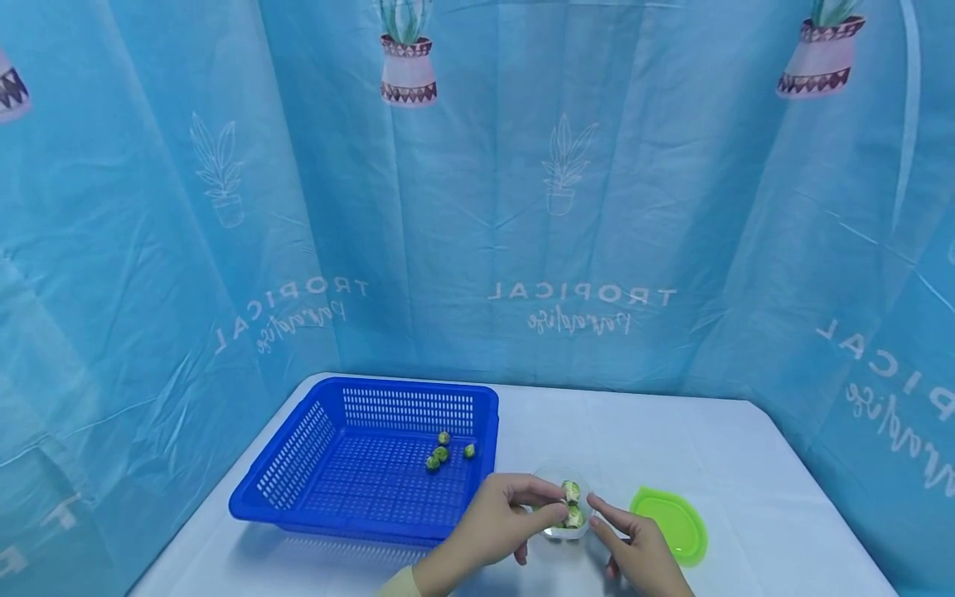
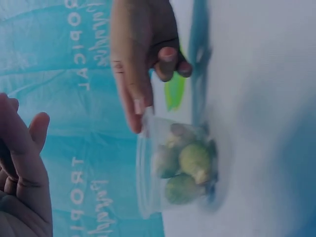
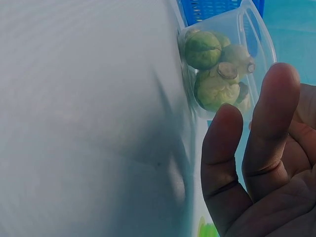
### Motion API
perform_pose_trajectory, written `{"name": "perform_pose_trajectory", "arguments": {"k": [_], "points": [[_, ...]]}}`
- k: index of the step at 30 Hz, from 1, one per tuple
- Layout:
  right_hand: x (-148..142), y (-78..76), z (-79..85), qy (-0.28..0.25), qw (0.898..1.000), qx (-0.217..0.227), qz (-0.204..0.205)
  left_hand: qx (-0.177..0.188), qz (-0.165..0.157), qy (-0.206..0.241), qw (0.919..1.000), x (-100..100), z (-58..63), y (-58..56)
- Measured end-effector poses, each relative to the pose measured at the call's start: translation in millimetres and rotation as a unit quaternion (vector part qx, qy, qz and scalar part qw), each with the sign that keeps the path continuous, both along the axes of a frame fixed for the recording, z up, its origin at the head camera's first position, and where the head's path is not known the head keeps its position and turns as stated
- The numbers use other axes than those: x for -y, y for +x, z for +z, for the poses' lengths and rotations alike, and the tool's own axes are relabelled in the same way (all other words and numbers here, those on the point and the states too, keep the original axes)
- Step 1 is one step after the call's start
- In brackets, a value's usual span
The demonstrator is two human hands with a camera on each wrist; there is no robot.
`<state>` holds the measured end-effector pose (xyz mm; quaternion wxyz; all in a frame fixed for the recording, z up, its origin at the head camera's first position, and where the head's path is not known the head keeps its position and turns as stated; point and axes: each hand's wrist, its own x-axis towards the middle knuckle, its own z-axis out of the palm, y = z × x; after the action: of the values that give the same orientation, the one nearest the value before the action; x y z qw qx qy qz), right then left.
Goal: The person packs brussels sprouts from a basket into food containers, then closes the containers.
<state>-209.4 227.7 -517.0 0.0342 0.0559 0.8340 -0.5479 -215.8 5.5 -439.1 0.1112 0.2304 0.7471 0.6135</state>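
A clear plastic tub (image 1: 564, 535) stands on the white table, holding several Brussels sprouts (image 1: 573, 516). Through its wall the sprouts (image 3: 211, 89) look green with pale cut stems in the right wrist view. My left hand (image 1: 492, 521) hovers over the tub's left side with fingers loosely bent. In the left wrist view that hand (image 2: 22, 173) is apart from the tub and nothing shows in it. On the tub's right, my right hand (image 1: 637, 547) has its fingertips at the rim, the fingers extended rather than wrapped round it.
A blue slotted basket (image 1: 358, 528) occupies the table's left side, with several sprouts (image 1: 433, 463) on its floor. To the right of the tub, partly behind my right hand, lies a bright green lid (image 1: 675, 522). Blue printed curtains (image 1: 462, 207) surround the table.
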Motion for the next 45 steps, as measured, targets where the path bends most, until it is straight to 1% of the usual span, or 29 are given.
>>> {"name": "perform_pose_trajectory", "arguments": {"k": [2,6,11,14,19,22,25,28,31,35,38,45], "points": [[0.9,-0.2,0.2,0.003,1.000,0.003,-0.003,-0.006,-0.002,-0.001,1.0000,6.5,4.1,-1.5],[1.6,-0.7,-0.3,0.002,1.000,0.008,-0.007,-0.006,0.009,-0.008,0.9999,18.8,12.1,-4.9],[0.6,-2.2,-2.4,0.003,1.000,0.008,-0.006,-0.015,0.026,-0.028,0.9992,32.7,18.8,-9.6],[0.3,-2.7,-3.7,0.004,1.000,0.010,-0.005,-0.029,0.035,-0.045,0.9980,43.7,23.3,-13.9],[-0.1,-2.2,-3.9,0.005,1.000,0.009,-0.008,-0.040,0.050,-0.066,0.9958,62.2,33.5,-24.1],[-0.3,-2.6,-4.1,0.002,1.000,0.006,-0.009,-0.039,0.060,-0.074,0.9947,73.6,38.9,-32.6],[-0.1,-3.6,-5.4,-0.002,1.000,0.009,-0.008,-0.023,0.070,-0.070,0.9949,85.8,41.8,-42.8],[0.4,-4.3,-6.8,-0.002,1.000,0.014,-0.011,0.001,0.082,-0.056,0.9951,96.8,44.1,-52.7],[0.1,-4.4,-7.9,-0.001,1.000,0.016,-0.011,0.007,0.097,-0.052,0.9939,105.1,45.6,-62.2],[-0.2,-4.2,-7.8,-0.003,1.000,0.015,-0.010,-0.005,0.116,-0.063,0.9912,114.1,46.7,-74.8],[-0.4,-4.3,-7.6,-0.007,1.000,0.016,-0.009,-0.004,0.127,-0.071,0.9893,119.9,47.5,-84.5],[-0.5,-4.9,-8.0,-0.001,1.000,0.018,-0.011,0.020,0.141,-0.078,0.9867,127.7,44.0,-107.4]]}}
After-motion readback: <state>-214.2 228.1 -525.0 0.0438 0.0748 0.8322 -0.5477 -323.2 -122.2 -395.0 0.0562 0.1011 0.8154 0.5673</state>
